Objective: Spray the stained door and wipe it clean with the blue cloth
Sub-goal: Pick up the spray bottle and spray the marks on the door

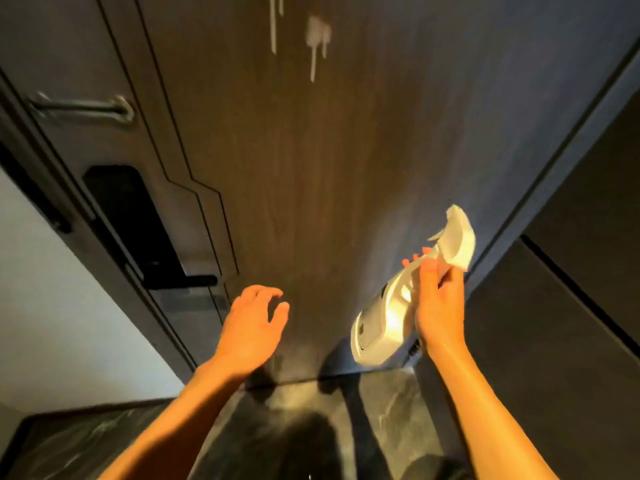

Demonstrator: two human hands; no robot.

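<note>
A dark wood-grain door (311,168) fills the view. White drip stains (317,39) run down its upper part. My right hand (438,303) is shut on a white spray bottle (391,313), held low in front of the door's right side with its nozzle end (457,237) pointing up. My left hand (252,323) hovers open near the lower middle of the door, fingers spread and holding nothing. No blue cloth is in view.
A black lock panel with a lever handle (138,230) sits on the door's left side, below a metal latch bar (83,107). A white wall (52,306) lies to the left and dark panels (571,306) to the right. The floor (311,427) is dark marble.
</note>
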